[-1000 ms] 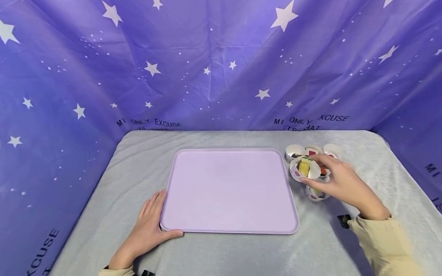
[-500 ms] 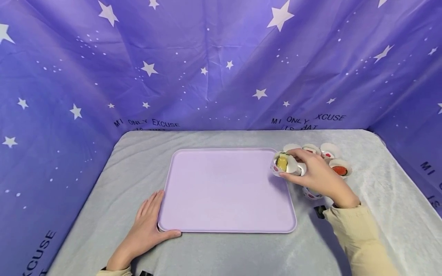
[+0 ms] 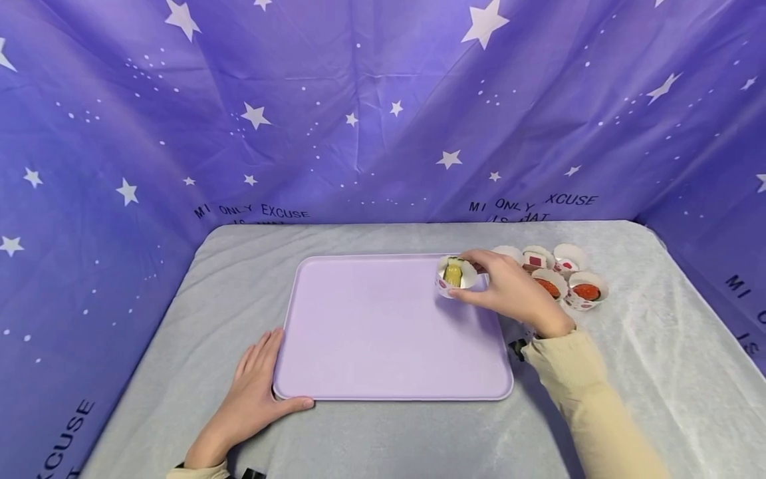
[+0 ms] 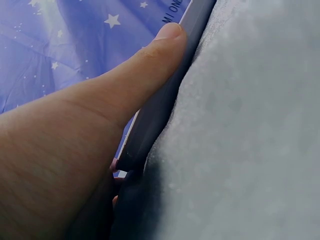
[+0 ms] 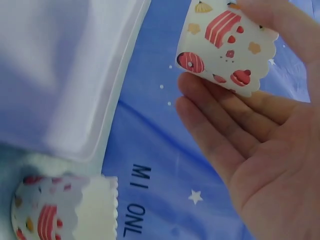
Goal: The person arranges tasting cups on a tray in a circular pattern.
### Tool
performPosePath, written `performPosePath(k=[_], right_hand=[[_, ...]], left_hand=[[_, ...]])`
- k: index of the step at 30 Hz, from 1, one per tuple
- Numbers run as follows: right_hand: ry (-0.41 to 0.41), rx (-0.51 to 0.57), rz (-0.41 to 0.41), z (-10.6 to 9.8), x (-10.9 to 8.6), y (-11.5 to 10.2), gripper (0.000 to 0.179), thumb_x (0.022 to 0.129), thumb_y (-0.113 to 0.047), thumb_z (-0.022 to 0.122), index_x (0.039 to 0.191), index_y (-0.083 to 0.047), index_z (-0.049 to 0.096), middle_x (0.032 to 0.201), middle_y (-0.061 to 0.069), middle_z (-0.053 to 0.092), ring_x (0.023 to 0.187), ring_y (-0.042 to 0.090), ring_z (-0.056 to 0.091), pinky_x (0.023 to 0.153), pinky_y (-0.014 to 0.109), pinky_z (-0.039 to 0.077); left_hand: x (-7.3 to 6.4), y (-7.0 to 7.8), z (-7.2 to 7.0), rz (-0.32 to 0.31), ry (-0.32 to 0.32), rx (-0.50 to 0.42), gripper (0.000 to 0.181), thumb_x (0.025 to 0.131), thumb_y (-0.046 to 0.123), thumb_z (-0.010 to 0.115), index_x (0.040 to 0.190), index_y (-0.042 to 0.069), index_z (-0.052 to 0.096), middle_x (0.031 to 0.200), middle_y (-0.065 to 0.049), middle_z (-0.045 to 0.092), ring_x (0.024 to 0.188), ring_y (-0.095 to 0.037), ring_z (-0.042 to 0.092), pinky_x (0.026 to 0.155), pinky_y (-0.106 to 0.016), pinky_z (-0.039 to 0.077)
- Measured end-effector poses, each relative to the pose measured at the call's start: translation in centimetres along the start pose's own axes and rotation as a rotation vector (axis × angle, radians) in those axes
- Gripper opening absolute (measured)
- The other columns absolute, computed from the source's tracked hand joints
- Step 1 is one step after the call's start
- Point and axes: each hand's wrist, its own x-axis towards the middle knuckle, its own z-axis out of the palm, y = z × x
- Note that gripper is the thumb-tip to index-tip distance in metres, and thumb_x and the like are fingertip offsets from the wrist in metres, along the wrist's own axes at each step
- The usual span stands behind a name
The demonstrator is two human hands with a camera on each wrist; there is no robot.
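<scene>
A paper cup point(image 5: 225, 50) is pinched at its sides between thumb and fingers of the right hand point(image 3: 511, 286); the cup is held raised over the tray point(image 3: 383, 332), close to its far right corner. A yellow piece with a dark green edge point(image 3: 453, 274) is seen inside the cup, and cake-slice prints are seen on its wall. The left hand point(image 3: 254, 382) is laid at the tray's near left corner, its fingers extended along the left edge and its thumb placed against the near edge; nothing is gripped by it. Several more paper cups point(image 3: 585, 303) are clustered beyond the tray's right edge, towards the worktop's far right corner, partly hidden by the right hand. The worktop point(image 3: 383, 442) is covered in grey cloth and backed by a star-printed purple curtain point(image 3: 383, 86).
</scene>
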Motion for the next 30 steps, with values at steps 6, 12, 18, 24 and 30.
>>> performPosePath(k=[6,12,18,24,30], right_hand=[[-0.032,0.018,0.015,0.7,1.1,-0.2,0.065,0.080,-0.042,0.082,0.128,-0.003,0.062,0.119,0.013,0.068,0.106,0.032,0.064,0.092,0.048,0.053],[-0.049,0.038,0.017,1.5,2.0,-0.2,0.065,0.080,-0.040,0.083,0.127,-0.001,0.062,0.120,0.015,0.068,0.107,0.033,0.064,0.094,0.049,0.053],[-0.077,0.036,0.044,2.3,3.3,0.2,0.066,0.079,-0.039,0.083,0.129,-0.001,0.062,0.121,0.015,0.067,0.109,0.032,0.064,0.096,0.049,0.052],[-0.096,0.028,0.054,3.1,4.3,0.4,0.065,0.078,-0.042,0.083,0.127,-0.005,0.063,0.117,0.012,0.069,0.105,0.030,0.065,0.093,0.047,0.053],[-0.104,0.022,0.042,3.9,5.2,0.7,0.064,0.078,-0.042,0.083,0.127,-0.007,0.064,0.111,0.010,0.069,0.097,0.027,0.064,0.086,0.043,0.053]], left_hand=[[0.0,0.0,0.0,-0.002,0.003,0.005,0.126,0.068,0.067,0.079,0.158,0.003,0.017,0.161,-0.020,0.025,0.149,-0.039,0.017,0.119,-0.054,0.009],[0.0,-0.1,0.1,0.001,0.007,0.009,0.127,0.068,0.068,0.079,0.158,0.004,0.017,0.161,-0.020,0.025,0.149,-0.039,0.017,0.119,-0.054,0.009],[0.0,-0.1,0.2,0.005,0.011,0.010,0.127,0.068,0.068,0.079,0.158,0.004,0.017,0.161,-0.019,0.025,0.149,-0.039,0.017,0.119,-0.054,0.009],[0.0,-0.2,0.2,-0.001,0.007,0.005,0.126,0.068,0.068,0.079,0.159,0.005,0.016,0.161,-0.019,0.025,0.149,-0.039,0.017,0.119,-0.054,0.009],[0.0,-0.2,0.3,0.004,0.015,0.004,0.126,0.068,0.067,0.079,0.159,0.005,0.017,0.161,-0.019,0.025,0.149,-0.039,0.017,0.119,-0.054,0.009]])
